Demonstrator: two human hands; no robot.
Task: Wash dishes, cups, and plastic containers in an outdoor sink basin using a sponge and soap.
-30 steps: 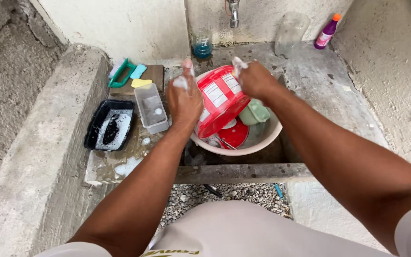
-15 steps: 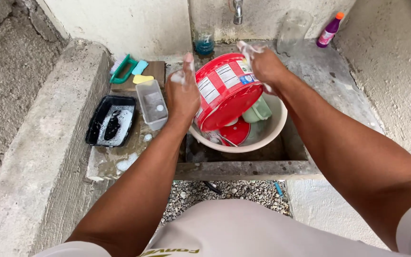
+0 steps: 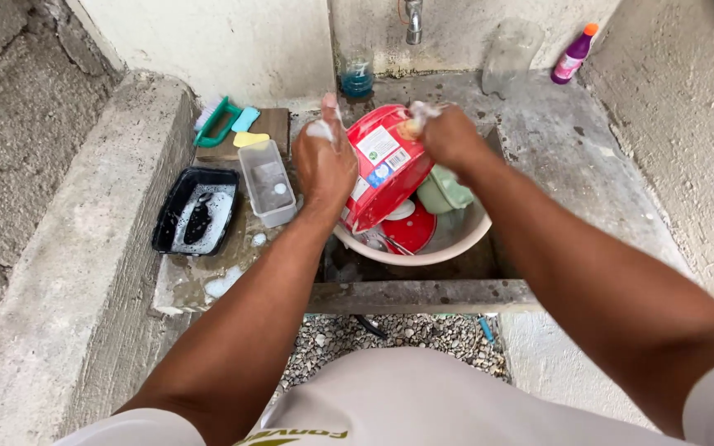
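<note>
At the left of the frame, a black tray [image 3: 194, 212] with suds and a clear box [image 3: 265, 182] are seen on the wet counter [image 3: 200, 281]. In the middle, the red tub [image 3: 382, 165] is gripped at its edge by the left hand [image 3: 324, 161]. It has been tipped steeper than half a second ago, above the pink basin [image 3: 448, 248]. At its top, something soapy is pinched in the right hand [image 3: 448, 136], so scrubbing seems underway.

Black tray [image 3: 194, 213] with suds beside clear container [image 3: 267, 182]; green brush [image 3: 215, 120] on wooden board [image 3: 268, 125]; purple bottle [image 3: 573, 53] far right; tap [image 3: 413, 20] above; gravel [image 3: 406, 334] below.
</note>
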